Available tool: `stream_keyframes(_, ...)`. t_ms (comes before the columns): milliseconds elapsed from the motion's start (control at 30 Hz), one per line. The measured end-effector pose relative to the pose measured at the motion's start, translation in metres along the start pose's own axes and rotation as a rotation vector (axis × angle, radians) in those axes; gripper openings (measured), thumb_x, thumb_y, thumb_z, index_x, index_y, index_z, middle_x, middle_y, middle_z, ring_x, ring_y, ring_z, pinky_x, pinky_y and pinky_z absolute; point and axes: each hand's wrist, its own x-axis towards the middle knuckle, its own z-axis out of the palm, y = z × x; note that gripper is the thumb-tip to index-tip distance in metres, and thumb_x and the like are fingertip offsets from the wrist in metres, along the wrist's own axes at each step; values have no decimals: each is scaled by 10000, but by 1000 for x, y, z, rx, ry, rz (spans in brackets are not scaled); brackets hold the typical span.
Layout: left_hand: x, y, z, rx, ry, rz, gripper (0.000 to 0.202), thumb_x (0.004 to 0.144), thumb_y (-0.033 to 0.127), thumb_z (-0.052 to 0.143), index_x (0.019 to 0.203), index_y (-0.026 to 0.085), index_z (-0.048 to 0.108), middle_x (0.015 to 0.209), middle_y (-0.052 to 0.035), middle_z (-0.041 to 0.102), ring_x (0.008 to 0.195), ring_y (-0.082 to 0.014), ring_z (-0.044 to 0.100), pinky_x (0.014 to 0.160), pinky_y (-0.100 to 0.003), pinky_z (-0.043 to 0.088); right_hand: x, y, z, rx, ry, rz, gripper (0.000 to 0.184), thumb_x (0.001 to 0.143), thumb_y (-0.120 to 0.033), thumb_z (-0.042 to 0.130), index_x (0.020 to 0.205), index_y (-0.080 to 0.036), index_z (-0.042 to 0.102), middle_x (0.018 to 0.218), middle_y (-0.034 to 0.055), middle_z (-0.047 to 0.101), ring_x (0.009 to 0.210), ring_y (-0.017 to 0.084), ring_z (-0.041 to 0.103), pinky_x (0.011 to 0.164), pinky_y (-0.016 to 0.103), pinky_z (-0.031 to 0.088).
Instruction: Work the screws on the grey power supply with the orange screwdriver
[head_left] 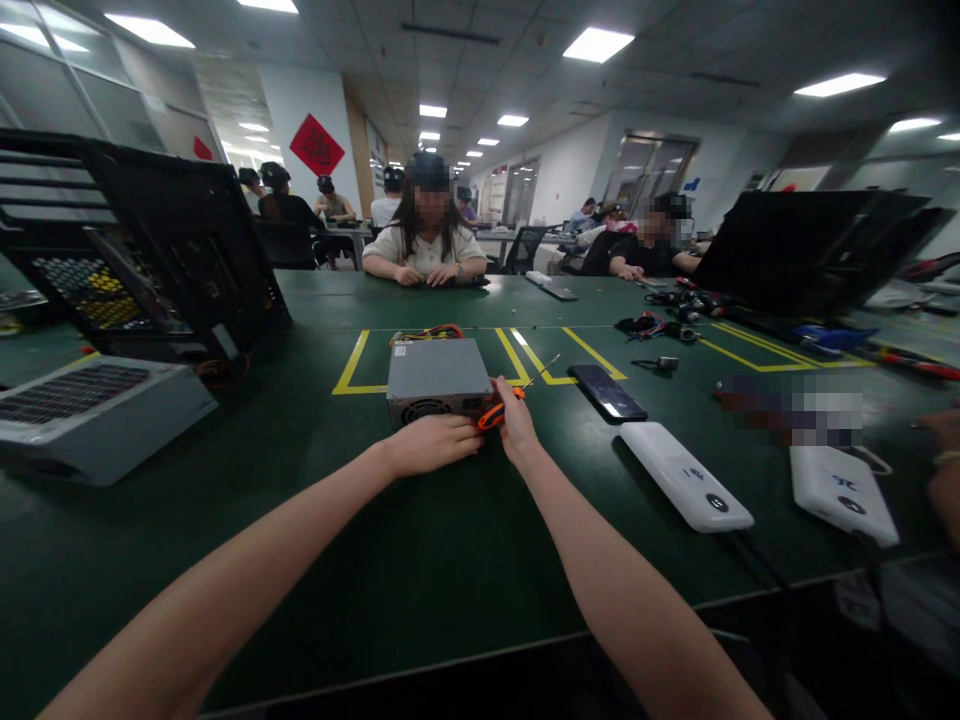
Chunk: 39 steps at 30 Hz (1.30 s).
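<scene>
A grey metal power supply box (pixel 437 372) with yellow and red wires at its back sits on the green table (pixel 420 560) inside a yellow taped square. My left hand (pixel 435 441) is curled against its near face by the fan grille. My right hand (pixel 513 423) grips an orange-handled screwdriver (pixel 498 412) at the box's near right corner; its thin shaft points up and to the right.
A black phone (pixel 606 391) and two white power banks (pixel 684 476) (pixel 843 489) lie to the right. An open black computer case (pixel 142 250) and a grey panel (pixel 90 410) stand at left. Other people sit across the table.
</scene>
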Motion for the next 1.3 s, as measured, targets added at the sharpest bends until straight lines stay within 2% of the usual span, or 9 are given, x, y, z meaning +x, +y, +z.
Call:
stream_keyframes(67, -13, 4, -15, -28, 127, -165, 300, 891, 190, 325, 1118, 141, 516, 1080, -89, 576, 1015, -173, 500, 874, -313, 415, 0, 0, 0, 6, -22, 10, 285, 706, -442, 560, 830, -199, 642, 812, 12, 681, 807, 148, 627, 710, 248, 478)
stream_keyframes(167, -37, 13, -31, -90, 335, -555, 264, 881, 208, 355, 1059, 167, 547, 983, -61, 591, 907, -163, 521, 796, -317, 438, 0, 0, 1, 19, -42, 23, 254, 708, -421, 569, 841, -214, 633, 846, 3, 676, 834, 146, 622, 725, 249, 483)
stream_keyframes(233, -50, 19, -33, -146, 313, -719, 240, 863, 215, 387, 1004, 181, 579, 963, -51, 593, 885, -172, 524, 769, -325, 443, -1, 0, 3, 28, -44, 30, 237, 709, -413, 573, 835, -219, 625, 854, -2, 672, 837, 142, 619, 728, 248, 486)
stream_keyframes(300, -59, 25, -28, -215, 214, -794, 237, 849, 226, 405, 982, 195, 599, 966, -46, 594, 874, -181, 524, 747, -328, 446, -3, -1, 4, 36, -46, 35, 228, 711, -408, 575, 830, -218, 619, 866, -1, 667, 842, 141, 616, 733, 250, 487)
stream_keyframes(433, -62, 32, -12, -291, 94, -817, 254, 841, 295, 421, 970, 213, 624, 976, -52, 587, 883, -200, 517, 767, -345, 433, -8, -4, 7, 35, -70, 33, 232, 719, -408, 571, 837, -214, 618, 919, 13, 661, 867, 147, 613, 735, 253, 493)
stream_keyframes(600, -59, 31, -2, -288, 99, -833, 245, 835, 290, 434, 965, 212, 627, 971, -54, 570, 895, -205, 507, 771, -338, 428, -8, -3, 8, 5, -66, 27, 230, 729, -407, 557, 840, -215, 617, 944, 21, 657, 884, 145, 611, 727, 249, 496)
stream_keyframes(867, -60, 29, 0, -277, 111, -821, 201, 840, 241, 417, 900, 212, 606, 945, -39, 576, 880, -196, 516, 743, -322, 430, -10, 0, 8, -71, -15, 7, 254, 713, -435, 567, 846, -222, 610, 1008, 5, 637, 942, 123, 585, 791, 246, 470)
stream_keyframes(1133, -62, 28, 2, -397, 228, -837, 138, 816, 203, 439, 910, 208, 540, 919, -30, 577, 846, -178, 541, 718, -313, 439, -12, -7, 10, -149, 21, -14, 310, 686, -477, 581, 821, -204, 641, 845, 30, 666, 871, 174, 609, 724, 280, 487)
stream_keyframes(1300, -65, 27, -3, -611, 438, -968, 179, 814, 243, 444, 980, 195, 493, 930, -39, 572, 820, -164, 575, 742, -330, 461, -8, -13, 9, -202, 55, -49, 332, 694, -487, 564, 846, -204, 651, 838, 32, 661, 831, 173, 606, 710, 285, 480)
